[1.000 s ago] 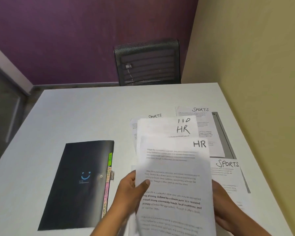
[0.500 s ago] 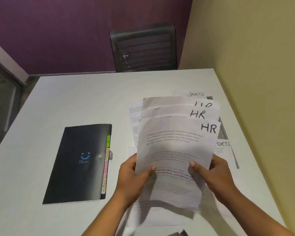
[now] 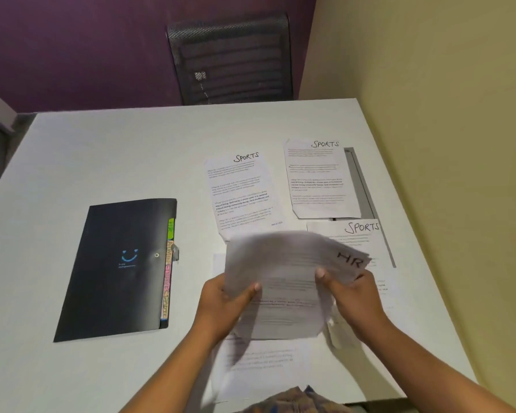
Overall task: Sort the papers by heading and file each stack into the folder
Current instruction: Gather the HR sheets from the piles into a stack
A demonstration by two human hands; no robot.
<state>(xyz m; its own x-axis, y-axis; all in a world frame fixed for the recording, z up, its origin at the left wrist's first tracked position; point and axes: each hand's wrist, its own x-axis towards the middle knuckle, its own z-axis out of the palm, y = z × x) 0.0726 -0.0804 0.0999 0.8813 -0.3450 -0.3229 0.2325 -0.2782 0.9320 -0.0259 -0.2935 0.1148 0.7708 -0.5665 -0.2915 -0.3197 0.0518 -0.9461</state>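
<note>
Papers headed HR [image 3: 280,281]: a fanned, blurred stack low in the middle of the frame, held up off the white table [image 3: 125,150]. Gripped at both sides. Left hand [image 3: 221,302] curled round the stack's left edge, thumb on the top sheet; right hand [image 3: 355,296] curled round the right edge, thumb likewise on top. "HR" handwritten at the stack's upper right corner, just above the right thumb. Underneath, toward the bottom of the frame, more printed sheets [image 3: 256,359] flat on the table, headings unreadable.

Black folder [image 3: 116,269] at left of centre: lies closed and flat, apart from both hands, blue smile mark on the cover, coloured tabs [image 3: 167,278] along the right edge.

Above and right of the hands, three single pages flat on the table. Middle SPORTS sheet [image 3: 242,192] at centre frame, near edge partly covered in view by the held stack. Upper right SPORTS sheet [image 3: 316,180] beside it, apart. Lower right SPORTS sheet [image 3: 361,236] just below that one, left part hidden behind the stack. Grey strip [image 3: 359,180] under the two right-hand pages, along the table's right side; cannot tell what it is. Black mesh chair [image 3: 233,61] at top centre beyond the table, purple wall behind, yellow wall at right.
</note>
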